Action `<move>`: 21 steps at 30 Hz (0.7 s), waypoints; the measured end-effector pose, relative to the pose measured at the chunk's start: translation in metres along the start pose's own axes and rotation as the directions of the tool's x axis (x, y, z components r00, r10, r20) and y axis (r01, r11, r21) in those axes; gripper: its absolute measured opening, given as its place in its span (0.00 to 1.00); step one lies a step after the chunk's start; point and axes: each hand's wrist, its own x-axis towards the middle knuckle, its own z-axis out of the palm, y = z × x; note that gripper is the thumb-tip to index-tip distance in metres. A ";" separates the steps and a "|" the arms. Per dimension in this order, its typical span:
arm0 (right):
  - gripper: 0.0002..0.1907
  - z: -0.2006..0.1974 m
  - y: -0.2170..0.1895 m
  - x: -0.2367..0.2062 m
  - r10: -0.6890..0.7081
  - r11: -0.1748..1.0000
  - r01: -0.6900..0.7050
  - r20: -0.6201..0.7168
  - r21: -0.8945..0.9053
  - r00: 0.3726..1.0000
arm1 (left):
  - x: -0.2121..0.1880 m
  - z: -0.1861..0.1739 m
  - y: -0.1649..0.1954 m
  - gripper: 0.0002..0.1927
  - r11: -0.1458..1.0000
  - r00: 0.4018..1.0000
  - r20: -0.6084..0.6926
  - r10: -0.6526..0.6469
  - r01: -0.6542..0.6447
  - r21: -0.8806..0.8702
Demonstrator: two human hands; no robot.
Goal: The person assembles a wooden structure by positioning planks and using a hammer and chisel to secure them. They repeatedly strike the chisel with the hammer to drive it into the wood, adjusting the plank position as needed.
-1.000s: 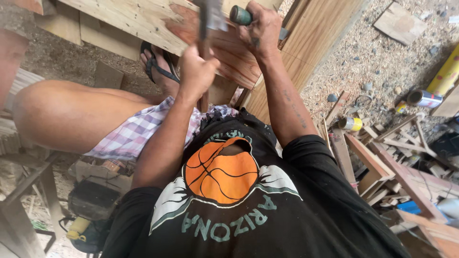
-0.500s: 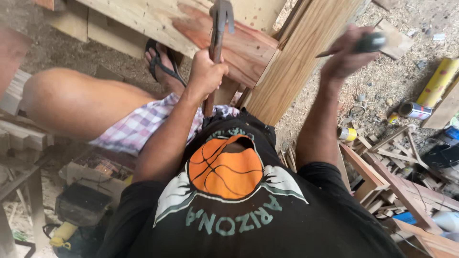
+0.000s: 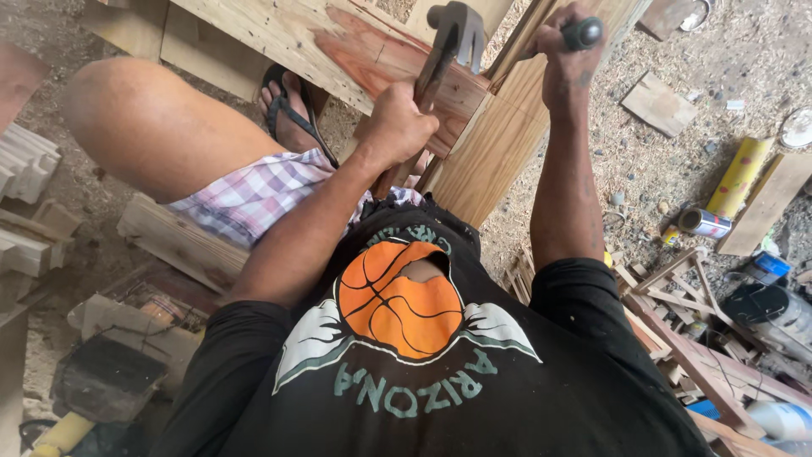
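My left hand (image 3: 397, 127) grips the handle of a claw hammer (image 3: 452, 34), whose steel head is raised over a reddish board (image 3: 372, 59) fixed to a pale wooden frame (image 3: 271, 30). My right hand (image 3: 565, 63) is closed around a dark round-handled tool (image 3: 584, 32); its tip is hidden behind the fist. That hand hovers over a slanted wooden plank (image 3: 495, 148), just right of the hammer head. My bare knee, plaid shorts and a foot in a sandal (image 3: 288, 106) lie under the frame.
Sawdust-covered ground spreads to the right, with a loose wood offcut (image 3: 660, 101), a yellow tube (image 3: 740, 178), a small can (image 3: 702, 222) and a heap of wood strips (image 3: 677, 292). Stacked timber pieces (image 3: 30, 182) lie at the left.
My right hand, which had swung out to the right off the wood, has come back up toward the plank beside the hammer head. The hammer stays raised in my left hand.
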 end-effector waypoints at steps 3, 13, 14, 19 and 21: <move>0.06 -0.003 0.006 0.002 0.010 0.995 -0.004 0.066 -0.102 0.998 | -0.002 -0.004 0.017 0.08 0.998 0.998 -0.004 0.060 -0.060 0.007; 0.30 -0.017 0.034 -0.007 -0.188 0.947 0.216 0.135 -0.240 0.973 | -0.023 -0.035 0.109 0.16 0.794 0.806 0.024 0.591 -0.587 0.156; 0.30 -0.017 0.038 -0.006 -0.233 0.946 0.263 0.169 -0.191 0.958 | -0.023 -0.037 0.114 0.15 0.764 0.779 0.015 0.627 -0.619 0.181; 0.21 -0.013 0.039 -0.002 0.026 0.994 -0.001 0.223 -0.112 0.974 | -0.013 -0.025 0.114 0.18 0.611 0.633 -0.023 0.773 -0.735 0.295; 0.17 -0.010 0.034 -0.003 -0.012 0.973 0.074 0.270 -0.219 0.963 | 0.001 -0.011 0.103 0.16 0.613 0.649 0.018 0.760 -0.726 0.312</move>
